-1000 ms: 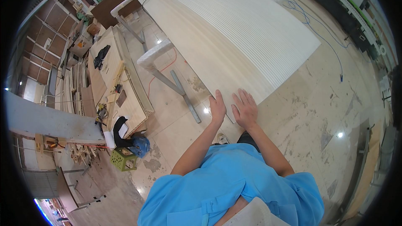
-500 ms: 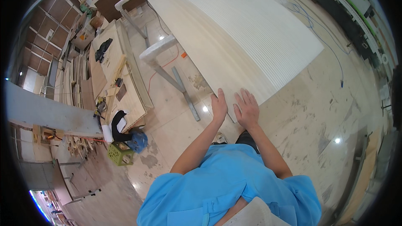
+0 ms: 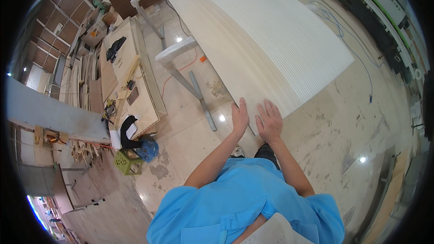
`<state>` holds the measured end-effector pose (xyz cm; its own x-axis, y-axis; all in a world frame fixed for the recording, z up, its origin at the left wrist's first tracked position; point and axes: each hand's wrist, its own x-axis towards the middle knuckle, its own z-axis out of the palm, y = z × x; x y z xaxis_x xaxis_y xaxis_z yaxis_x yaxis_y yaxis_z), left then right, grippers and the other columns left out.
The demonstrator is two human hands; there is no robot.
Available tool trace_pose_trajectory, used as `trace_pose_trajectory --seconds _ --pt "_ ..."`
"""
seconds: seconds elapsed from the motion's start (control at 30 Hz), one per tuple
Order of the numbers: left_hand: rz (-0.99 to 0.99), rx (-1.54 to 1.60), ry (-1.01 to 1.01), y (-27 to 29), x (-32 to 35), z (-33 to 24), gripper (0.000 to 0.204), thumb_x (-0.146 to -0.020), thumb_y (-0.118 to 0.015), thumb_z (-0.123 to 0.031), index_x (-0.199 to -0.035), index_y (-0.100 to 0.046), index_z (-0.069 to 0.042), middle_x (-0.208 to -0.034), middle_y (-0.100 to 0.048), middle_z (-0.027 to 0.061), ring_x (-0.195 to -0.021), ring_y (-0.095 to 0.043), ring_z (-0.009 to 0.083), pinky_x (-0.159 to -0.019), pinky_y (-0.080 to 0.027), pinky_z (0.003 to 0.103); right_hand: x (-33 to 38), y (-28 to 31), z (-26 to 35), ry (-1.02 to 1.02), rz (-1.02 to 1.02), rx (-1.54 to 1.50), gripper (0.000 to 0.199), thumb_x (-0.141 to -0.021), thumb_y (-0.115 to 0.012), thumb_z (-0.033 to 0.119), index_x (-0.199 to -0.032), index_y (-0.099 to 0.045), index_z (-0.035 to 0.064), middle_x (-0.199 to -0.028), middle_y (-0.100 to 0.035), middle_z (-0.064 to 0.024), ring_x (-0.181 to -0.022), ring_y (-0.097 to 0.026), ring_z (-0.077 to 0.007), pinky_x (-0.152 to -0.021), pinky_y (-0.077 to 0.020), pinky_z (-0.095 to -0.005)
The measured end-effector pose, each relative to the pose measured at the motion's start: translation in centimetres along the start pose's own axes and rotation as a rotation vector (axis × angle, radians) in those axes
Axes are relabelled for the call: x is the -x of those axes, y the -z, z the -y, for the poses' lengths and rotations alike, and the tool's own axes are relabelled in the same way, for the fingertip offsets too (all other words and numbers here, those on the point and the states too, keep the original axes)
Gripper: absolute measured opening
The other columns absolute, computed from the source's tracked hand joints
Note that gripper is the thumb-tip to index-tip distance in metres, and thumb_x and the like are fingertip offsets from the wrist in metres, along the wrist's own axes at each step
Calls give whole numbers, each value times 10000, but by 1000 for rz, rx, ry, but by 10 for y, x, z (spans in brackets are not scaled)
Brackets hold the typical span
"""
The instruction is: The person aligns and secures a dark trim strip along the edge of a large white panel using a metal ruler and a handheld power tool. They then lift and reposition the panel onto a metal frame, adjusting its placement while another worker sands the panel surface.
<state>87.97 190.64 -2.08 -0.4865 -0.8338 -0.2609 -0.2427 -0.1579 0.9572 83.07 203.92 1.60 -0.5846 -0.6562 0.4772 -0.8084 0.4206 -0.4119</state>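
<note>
A large pale board [image 3: 221, 31], with a band of fine parallel grooves along its right part and a smooth cream strip on its left, stretches away in front of me. My right hand [image 3: 270, 122] lies palm down on its near end, fingers spread and pointing away. At the long left edge, close to the near corner, my left hand [image 3: 240, 116] rests against the board with fingers stretched out. Whether the left thumb or palm reaches under the edge is hidden. Neither hand is closed around anything.
Wrapped metal trestles [image 3: 176, 49] stand along the board's left side. Further left is a stack of wooden sheets [image 3: 122, 63] with tools on it, and a green stool [image 3: 128, 161]. A blue hose [image 3: 346, 40] lies on the floor at right, near a long dark machine [image 3: 361, 13].
The view has turned slightly, so the board and trestles sit a little further right in the picture. Both hands keep their places at the board's near end.
</note>
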Motion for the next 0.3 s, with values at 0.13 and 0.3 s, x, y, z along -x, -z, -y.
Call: trace_pose_trajectory --seconds 0.13,0.3 --pt "16 -8 49 1 -1 -2 690 -1054 -455 -534 -1244 -492 129 -1178 -644 344 -1128 -646 428 -982 -488 447 1 -1 -1 -4 -1 12 453 -902 -644 252 -1322 -659 82 -1453 -552 -205 -1362 -501 -379 -1142 -382 -520" --pt "32 -19 46 2 0 -3 703 -1051 -453 -548 -1254 -488 125 -1185 -643 342 -1135 -644 425 -991 -484 446 2 -3 -2 -4 0 12 469 -899 -647 262 -1336 -651 90 -1467 -542 -202 -1372 -493 -375 -1148 -376 -520"
